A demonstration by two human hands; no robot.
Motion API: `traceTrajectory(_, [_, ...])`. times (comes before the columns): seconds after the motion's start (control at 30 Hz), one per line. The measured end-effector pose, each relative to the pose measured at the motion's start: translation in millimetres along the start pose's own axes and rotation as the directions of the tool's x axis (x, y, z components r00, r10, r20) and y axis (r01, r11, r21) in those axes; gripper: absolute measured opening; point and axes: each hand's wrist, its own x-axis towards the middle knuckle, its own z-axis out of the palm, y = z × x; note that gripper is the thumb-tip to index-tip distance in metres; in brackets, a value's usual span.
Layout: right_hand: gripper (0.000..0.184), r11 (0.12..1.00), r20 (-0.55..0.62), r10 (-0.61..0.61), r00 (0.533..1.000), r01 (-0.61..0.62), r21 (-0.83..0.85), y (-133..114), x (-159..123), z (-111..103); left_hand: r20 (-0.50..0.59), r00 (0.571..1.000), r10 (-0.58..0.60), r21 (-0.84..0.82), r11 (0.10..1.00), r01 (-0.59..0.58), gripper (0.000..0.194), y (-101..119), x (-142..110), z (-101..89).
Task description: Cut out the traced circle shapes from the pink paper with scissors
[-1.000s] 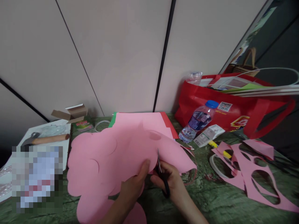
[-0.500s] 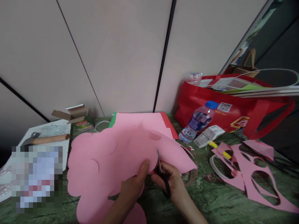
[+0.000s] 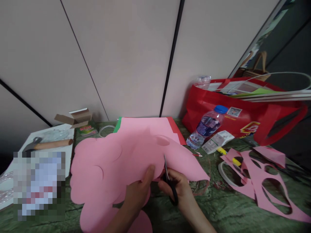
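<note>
Hands [image 3: 138, 191] hold paper [image 3: 136, 158] and scissors [image 3: 173, 190] near bottle [image 3: 206, 127], scraps [image 3: 257, 181].

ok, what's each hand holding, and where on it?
Right hand: scissors, by the black handles. Left hand: pink sheet, by its near edge, thumb on top.

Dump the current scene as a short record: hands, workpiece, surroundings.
left hand: grips pink sheet, thumb on top
right hand: holds scissors, blades at sheet
sheet state: scalloped outline at left, right part curled
right side: bottle, red bag, pink offcut with holes
left side: wooden-handled tool, open box
surface: green tabletop
</note>
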Motion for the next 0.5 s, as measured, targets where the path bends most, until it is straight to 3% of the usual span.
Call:
traceTrajectory(0.1, [0.027, 1.0, 0.006, 0.011, 1.0, -0.011, 0.008, -1.3, 0.2, -0.4, -0.011, 1.0, -0.021, -0.045, 0.999, 0.02, 0.042, 1.1, -0.4, 2.0])
traceTrajectory(0.3, [0.027, 1.0, 0.008, 0.023, 1.0, -0.023, 0.0, -9.1, -1.0, 0.7, -0.01, 0.999, 0.054, -0.163, 0.985, -0.055, 0.04, 9.4, -1.7, 0.5])
traceTrajectory(0.5, [0.031, 0.998, -0.012, 0.045, 0.999, -0.046, -0.031, -10.9, -0.5, 1.6, 0.021, 1.0, -0.007, -0.241, 0.97, 0.012, 0.038, 14.1, -2.1, -2.0])
